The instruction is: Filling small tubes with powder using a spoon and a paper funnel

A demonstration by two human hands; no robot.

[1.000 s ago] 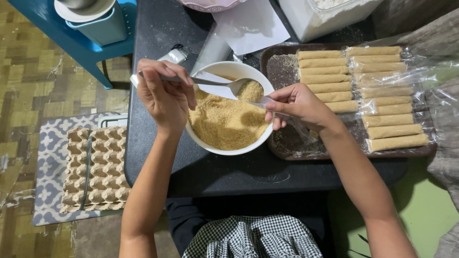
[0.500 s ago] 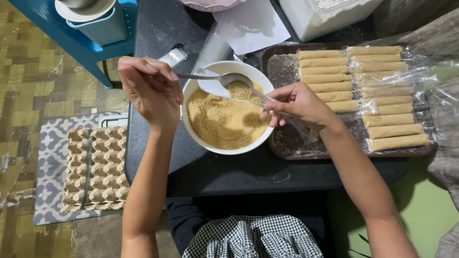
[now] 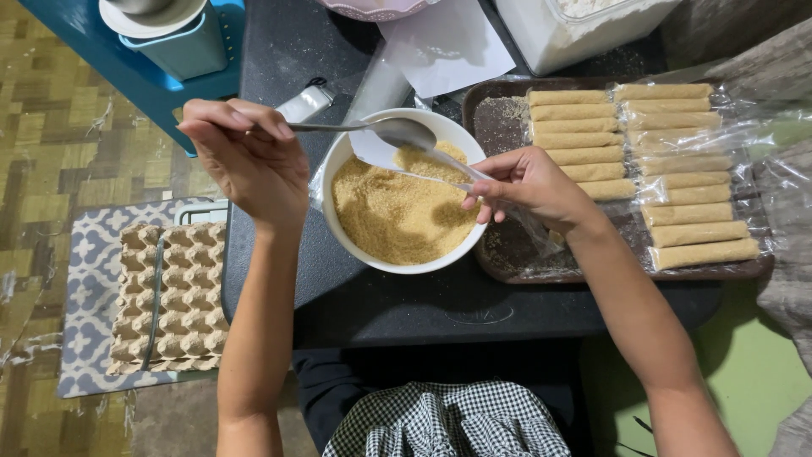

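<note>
- The left hand (image 3: 249, 161) is closed around the handle of a spoon (image 3: 385, 130), held level above the left part of the counter (image 3: 423, 305); the spoon's head hangs over the far rim of the bowl (image 3: 404, 190).
- The right hand (image 3: 529, 186) pinches a clear wrapper (image 3: 397, 156) between thumb and fingers; the sheet slants from the fingertips across the bowl's far right side, just under the spoon head.
- The bowl is white and round, filled with brown crumbs (image 3: 397, 211). It sits mid-counter, its right rim touching or just beside the tray (image 3: 541, 271), under the right hand.
- The tray is dark and takes up the counter's right end; its near edge lies close to the counter's front edge. Two columns of wrapped rolls (image 3: 668, 169) fill its far and right parts, while its left near part is bare except for scattered crumbs.
- Open counter lies in front of the bowl, up to the front edge, and a narrow strip runs to its left under the left forearm.
- Papers (image 3: 444, 42) and a white box (image 3: 584, 30) crowd the far edge.
- Off the counter's left edge, an egg carton (image 3: 173, 296) rests on a patterned mat (image 3: 93, 322); a blue stool (image 3: 169, 80) with a cup stands beyond.
</note>
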